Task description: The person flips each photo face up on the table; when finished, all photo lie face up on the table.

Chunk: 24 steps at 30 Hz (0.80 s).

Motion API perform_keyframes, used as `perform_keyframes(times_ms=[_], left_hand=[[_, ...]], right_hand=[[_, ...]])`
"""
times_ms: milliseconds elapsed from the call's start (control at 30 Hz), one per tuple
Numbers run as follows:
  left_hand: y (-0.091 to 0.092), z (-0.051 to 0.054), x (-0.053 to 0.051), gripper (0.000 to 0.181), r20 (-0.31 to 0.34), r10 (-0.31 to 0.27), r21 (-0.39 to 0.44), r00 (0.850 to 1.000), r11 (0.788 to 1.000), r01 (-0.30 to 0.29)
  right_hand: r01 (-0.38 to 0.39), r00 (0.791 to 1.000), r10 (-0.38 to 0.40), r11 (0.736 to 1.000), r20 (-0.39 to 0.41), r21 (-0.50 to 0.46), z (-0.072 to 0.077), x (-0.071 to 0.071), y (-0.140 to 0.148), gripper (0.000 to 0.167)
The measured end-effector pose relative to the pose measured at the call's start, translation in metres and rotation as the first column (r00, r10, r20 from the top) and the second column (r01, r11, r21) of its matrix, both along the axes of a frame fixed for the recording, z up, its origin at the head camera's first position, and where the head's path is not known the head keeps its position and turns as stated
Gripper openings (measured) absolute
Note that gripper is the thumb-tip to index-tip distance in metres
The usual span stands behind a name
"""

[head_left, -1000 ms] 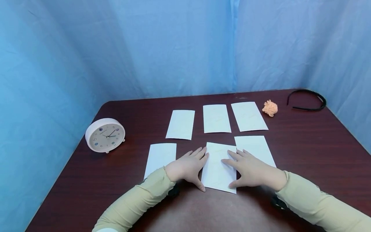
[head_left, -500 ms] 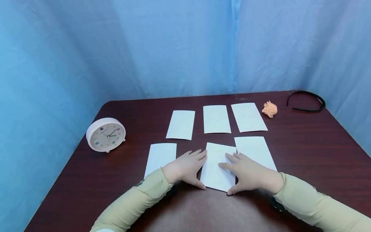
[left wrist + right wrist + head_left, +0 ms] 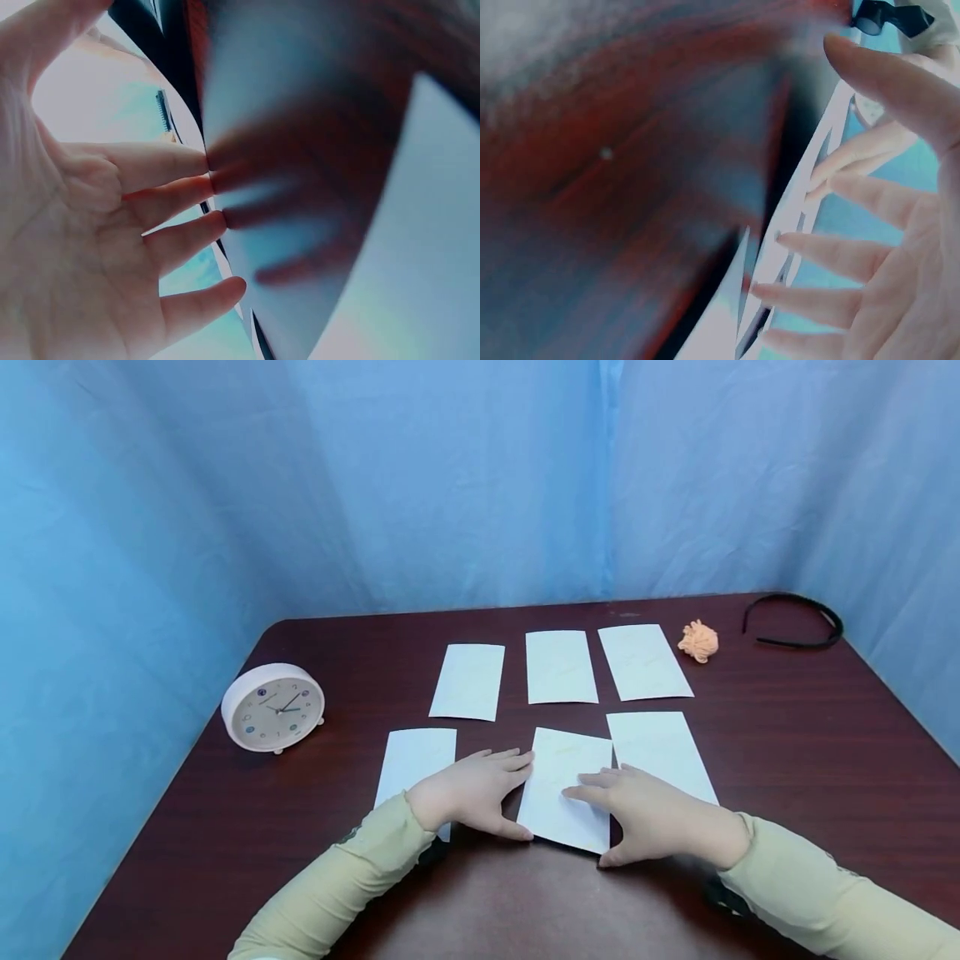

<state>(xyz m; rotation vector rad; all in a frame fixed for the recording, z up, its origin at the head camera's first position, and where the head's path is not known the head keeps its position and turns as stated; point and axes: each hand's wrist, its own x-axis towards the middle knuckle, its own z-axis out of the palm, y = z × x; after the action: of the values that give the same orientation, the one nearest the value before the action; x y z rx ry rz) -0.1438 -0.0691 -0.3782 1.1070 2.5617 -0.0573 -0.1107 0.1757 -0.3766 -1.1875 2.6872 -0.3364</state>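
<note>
1. Since the head view of a second ago, the right hand (image 3: 660, 818) has slid slightly down the frame, its thumb now just below the lower right corner of the middle white card (image 3: 561, 785); the left hand (image 3: 472, 789) has drawn a little leftward, its thumb by the lower left corner.
2. Head view, now: that card lies at lower centre between the hands, whose fingers are spread and extended; I can't tell how firmly they touch it. Five other white cards (image 3: 561, 667) lie left, right and above. A round clock (image 3: 281, 714) stands at left; a peach yarn ball (image 3: 698, 641) and black headband (image 3: 795, 645) sit upper right.
3. Left wrist view: outstretched fingers (image 3: 165, 166) reach toward frame centre, a white sheet (image 3: 409, 247) at lower right.
4. Right wrist view: fingers (image 3: 817, 304) fan out at right, straight, over the blurred dark red tabletop (image 3: 622, 195).
</note>
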Motion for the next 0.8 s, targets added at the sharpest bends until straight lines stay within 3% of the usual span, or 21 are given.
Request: perform_keyframes(times_ms=[133, 233, 400, 500, 633, 800], left_hand=[[-0.004, 0.0, -0.002, 0.086, 0.019, -0.018, 0.029, 1.0, 0.999, 0.018], [-0.008, 0.0, -0.005, 0.086, 0.029, -0.048, 0.044, 0.998, 0.998, 0.046], [-0.011, -0.001, -0.01, 0.077, 0.057, -0.086, 0.105, 0.995, 0.991, 0.08], [-0.011, -0.002, -0.013, 0.064, 0.086, -0.076, 0.175, 0.993, 0.983, 0.06], [-0.007, -0.003, -0.016, 0.042, 0.111, -0.021, 0.271, 0.994, 0.963, -0.01], [-0.004, -0.006, -0.018, 0.016, 0.14, 0.082, 0.396, 0.987, 0.909, -0.132]], right_hand=[[-0.09, 0.996, 0.09, 0.99, -0.005, -0.113, 0.003, -0.003, 0.006, 0.053], [-0.134, 0.991, 0.13, 0.965, -0.034, -0.227, 0.006, -0.005, 0.008, 0.041], [-0.148, 0.982, 0.089, 0.911, -0.167, -0.384, 0.007, -0.01, 0.008, 0.026], [-0.1, 0.98, 0.008, 0.885, -0.199, -0.455, 0.007, -0.013, 0.007, 0.022], [0.033, 0.981, -0.129, 0.844, -0.143, -0.535, 0.007, -0.015, 0.006, 0.019], [0.209, 0.956, -0.29, 0.77, -0.04, -0.603, 0.01, -0.017, 0.005, 0.015]])
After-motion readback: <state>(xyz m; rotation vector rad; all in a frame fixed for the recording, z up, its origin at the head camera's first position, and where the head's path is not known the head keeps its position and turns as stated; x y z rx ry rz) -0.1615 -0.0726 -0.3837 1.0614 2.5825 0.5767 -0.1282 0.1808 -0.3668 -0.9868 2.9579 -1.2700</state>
